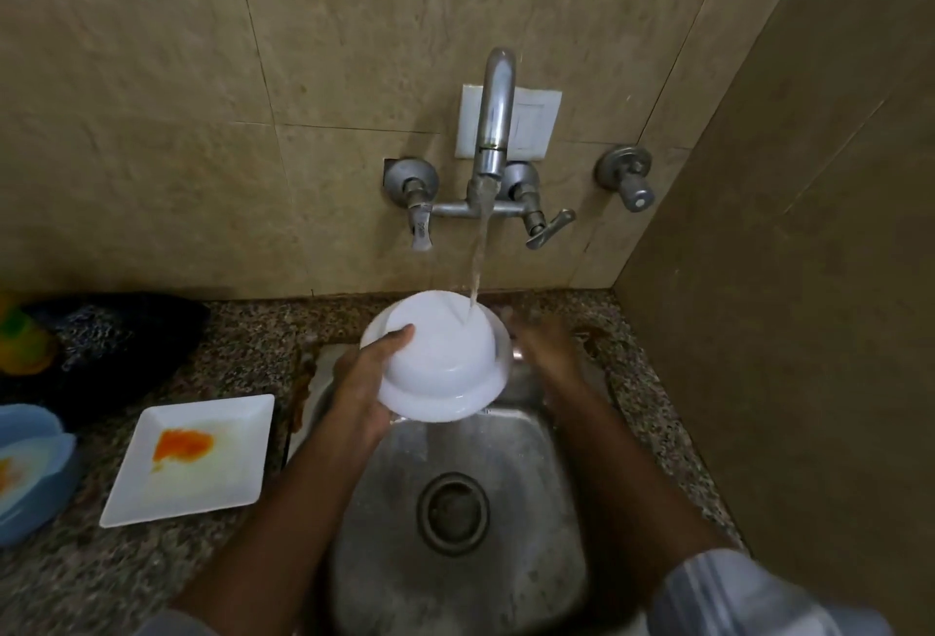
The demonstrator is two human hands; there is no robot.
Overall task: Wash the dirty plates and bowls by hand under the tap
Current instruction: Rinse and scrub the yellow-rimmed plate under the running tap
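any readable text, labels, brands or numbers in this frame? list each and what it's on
None can be read.
Left tap handle: faint embossed marks, too small and blurred to read.
Round valve knob: pale dot on its face, no legible text.
White wall plate behind the spout: blank.
White bowl, square white plate, blue bowl: no print visible.

The sink (455, 509) is set in the counter (243, 332), below the wall tap (493, 129). A bowl (440, 357) is upside down over the sink's back edge, between left hand (364, 382) and right hand (546, 337). Left of the sink a plate (192, 458) lies on the counter, another bowl (30, 468) further left.
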